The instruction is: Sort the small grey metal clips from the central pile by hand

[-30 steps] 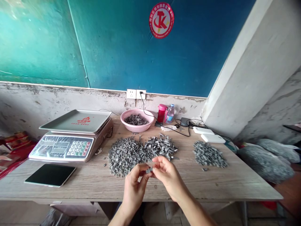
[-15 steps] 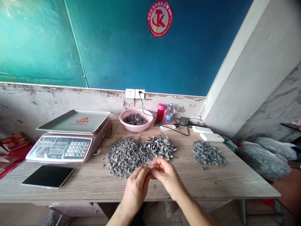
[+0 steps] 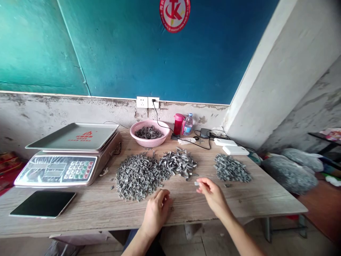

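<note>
My left hand rests curled on the wooden table just below the large pile of small grey clips, and nothing shows in its fingers. My right hand sits to the right, with finger and thumb pinching a small grey piece. Above it lies a heap of longer grey strips. A third grey pile sits farther right.
On the left stand a digital scale and a dark tablet. A pink basket holds grey pieces at the back, near a pink cup, a water bottle, cables and white power banks.
My hands have come apart. The right hand moved right, keeping a small grey piece, and the left hand dropped to the table. The view has shifted slightly.
</note>
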Available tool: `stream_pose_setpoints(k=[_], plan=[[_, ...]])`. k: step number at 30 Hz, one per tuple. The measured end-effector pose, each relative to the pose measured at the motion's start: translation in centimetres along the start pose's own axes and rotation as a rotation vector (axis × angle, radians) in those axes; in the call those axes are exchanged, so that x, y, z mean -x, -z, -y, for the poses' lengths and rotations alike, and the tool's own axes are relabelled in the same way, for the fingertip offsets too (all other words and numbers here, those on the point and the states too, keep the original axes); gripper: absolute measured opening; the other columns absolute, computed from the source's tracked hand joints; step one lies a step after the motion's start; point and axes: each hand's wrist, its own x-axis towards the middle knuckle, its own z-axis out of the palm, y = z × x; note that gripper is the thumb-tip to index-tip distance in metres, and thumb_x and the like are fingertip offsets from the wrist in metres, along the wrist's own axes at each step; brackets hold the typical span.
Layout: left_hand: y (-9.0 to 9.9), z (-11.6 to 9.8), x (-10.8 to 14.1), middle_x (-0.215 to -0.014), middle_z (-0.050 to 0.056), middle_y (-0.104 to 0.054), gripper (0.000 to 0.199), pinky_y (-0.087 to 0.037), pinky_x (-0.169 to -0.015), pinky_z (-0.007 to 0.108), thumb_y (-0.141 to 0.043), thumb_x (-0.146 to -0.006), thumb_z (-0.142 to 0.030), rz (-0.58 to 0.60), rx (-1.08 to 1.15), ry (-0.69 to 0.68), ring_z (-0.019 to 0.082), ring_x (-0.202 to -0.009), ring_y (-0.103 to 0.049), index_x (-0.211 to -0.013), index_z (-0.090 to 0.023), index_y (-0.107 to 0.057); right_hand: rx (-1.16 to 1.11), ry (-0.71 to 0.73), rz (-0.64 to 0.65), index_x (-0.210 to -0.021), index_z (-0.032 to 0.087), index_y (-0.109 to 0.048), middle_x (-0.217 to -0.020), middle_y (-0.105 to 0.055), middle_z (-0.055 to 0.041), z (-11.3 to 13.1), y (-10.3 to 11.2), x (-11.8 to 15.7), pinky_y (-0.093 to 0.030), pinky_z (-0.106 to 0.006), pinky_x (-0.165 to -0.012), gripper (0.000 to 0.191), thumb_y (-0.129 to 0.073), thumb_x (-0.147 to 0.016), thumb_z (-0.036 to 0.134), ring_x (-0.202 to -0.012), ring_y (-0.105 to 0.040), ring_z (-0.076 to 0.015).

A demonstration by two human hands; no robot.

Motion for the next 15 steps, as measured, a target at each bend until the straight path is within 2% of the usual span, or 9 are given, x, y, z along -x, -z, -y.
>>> stream_pose_setpoints(k=[2, 3, 5, 6, 8, 10, 13, 15], plan=[[0.1, 0.3, 0.0, -0.079, 0.003, -0.059, 0.01, -0.044, -0.065, 0.023, -0.047, -0.086, -0.014, 0.001, -0.02, -0.024, 0.014, -0.071, -0.057, -0.087, -0.018, -0.057, 0.119, 0.016, -0.088, -0.087, 0.017, -0.062, -0.085, -0.063, -0.011, -1.8, 2.9, -1.4, -0.052, -0.039, -0.065, 0.035, -0.044, -0.083, 0.047, -0.065, -0.06, -0.0204], [0.2, 0.6, 0.1, -0.081, 0.004, -0.059, 0.012, -0.045, -0.067, 0.024, -0.045, -0.087, -0.014, -0.014, -0.044, -0.034, 0.014, -0.073, -0.057, -0.088, -0.018, -0.057, 0.176, 0.029, -0.139, -0.085, 0.017, -0.063, -0.084, -0.061, -0.0122, -2.3, 3.9, -2.0, -0.05, -0.043, -0.071, 0.032, -0.048, -0.08, 0.044, -0.069, -0.059, -0.0234], [0.3, 1.4, 0.1, -0.087, 0.006, -0.059, 0.016, -0.046, -0.073, 0.027, -0.041, -0.088, -0.012, -0.06, -0.113, -0.044, 0.016, -0.079, -0.058, -0.091, -0.017, -0.056, 0.263, 0.07, -0.21, -0.085, 0.018, -0.065, -0.089, -0.058, -0.014, -2.3, 4.7, -3.0, -0.043, -0.048, -0.083, 0.024, -0.054, -0.075, 0.037, -0.085, -0.055, -0.0289], [0.4, 1.9, 0.1, -0.09, 0.006, -0.059, 0.018, -0.046, -0.076, 0.029, -0.04, -0.088, -0.011, -0.081, -0.157, -0.046, 0.016, -0.083, -0.057, -0.093, -0.017, -0.056, 0.302, 0.107, -0.207, -0.085, 0.019, -0.066, -0.092, -0.057, -0.0139, -1.9, 4.3, -3.3, -0.04, -0.046, -0.088, 0.021, -0.054, -0.075, 0.033, -0.091, -0.053, -0.0291], [0.6, 2.6, -0.3, -0.097, 0.008, -0.058, 0.02, -0.046, -0.081, 0.032, -0.041, -0.087, -0.009, -0.089, -0.257, -0.048, 0.018, -0.089, -0.056, -0.098, -0.015, -0.056, 0.409, 0.234, -0.118, -0.084, 0.019, -0.067, -0.094, -0.056, -0.0123, -0.5, 2.0, -3.5, -0.038, -0.04, -0.09, 0.018, -0.052, -0.079, 0.027, -0.093, -0.05, -0.0261], [0.7, 3.0, -1.0, -0.103, 0.01, -0.056, 0.024, -0.046, -0.084, 0.034, -0.042, -0.085, -0.006, -0.039, -0.359, -0.054, 0.02, -0.094, -0.054, -0.102, -0.015, -0.057, 0.496, 0.29, -0.038, -0.082, 0.019, -0.067, -0.095, -0.057, -0.0106, 1.0, -1.5, -3.6, -0.035, -0.037, -0.089, 0.013, -0.055, -0.079, 0.023, -0.095, -0.047, -0.0249], [1.0, 2.9, -2.6, -0.106, 0.009, -0.056, 0.028, -0.045, -0.085, 0.035, -0.047, -0.08, -0.005, 0.11, -0.48, -0.049, 0.021, -0.096, -0.052, -0.103, -0.017, -0.059, 0.502, 0.231, -0.038, -0.075, 0.018, -0.066, -0.091, -0.056, -0.0105, 2.3, -6.2, -3.9, -0.033, -0.039, -0.084, 0.005, -0.064, -0.071, 0.018, -0.094, -0.044, -0.0278], [1.3, 2.7, -3.7, -0.104, 0.008, -0.056, 0.024, -0.045, -0.084, 0.034, -0.049, -0.08, -0.009, 0.225, -0.527, -0.044, 0.021, -0.095, -0.052, -0.098, -0.018, -0.062, 0.484, 0.166, -0.052, -0.068, 0.016, -0.064, -0.087, -0.055, -0.0115, 2.5, -8.0, -4.4, -0.032, -0.039, -0.081, 0.006, -0.061, -0.07, 0.012, -0.094, -0.043, -0.0287]])
